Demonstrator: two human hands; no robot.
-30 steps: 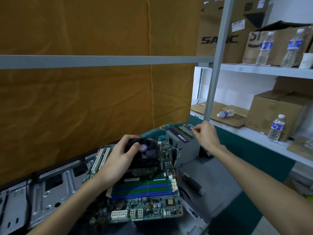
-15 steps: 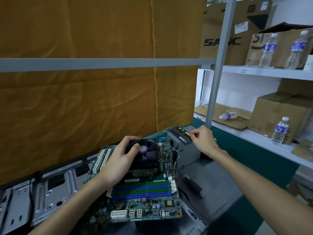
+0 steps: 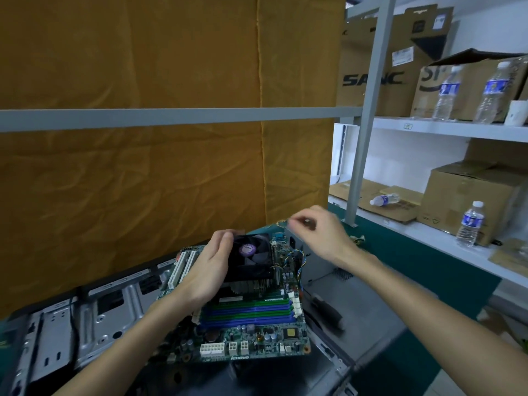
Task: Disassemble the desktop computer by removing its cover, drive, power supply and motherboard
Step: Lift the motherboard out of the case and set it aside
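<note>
My left hand (image 3: 205, 270) grips the black CPU fan (image 3: 253, 254) on the green motherboard (image 3: 257, 338) and holds the board tilted above the open metal case (image 3: 100, 310). Blue and green memory slots run across the board's middle. My right hand (image 3: 320, 232) hovers, blurred, over the grey power supply (image 3: 317, 262) just behind the board. Its fingers are curled with thumb and forefinger close together, and whether they pinch anything is unclear. The memory stick seen there earlier is hidden by this hand.
A grey cover panel (image 3: 377, 304) lies right of the board with a black-handled tool (image 3: 325, 310) on it. A grey shelf post (image 3: 363, 144) stands just behind my right hand. Cardboard boxes (image 3: 468, 207) and water bottles (image 3: 471, 224) fill the white shelves at right. An orange cloth (image 3: 143, 181) hangs behind.
My right hand has lifted off the memory stick on the power supply and swung left, towards the motherboard. My left hand keeps its grip on the fan.
</note>
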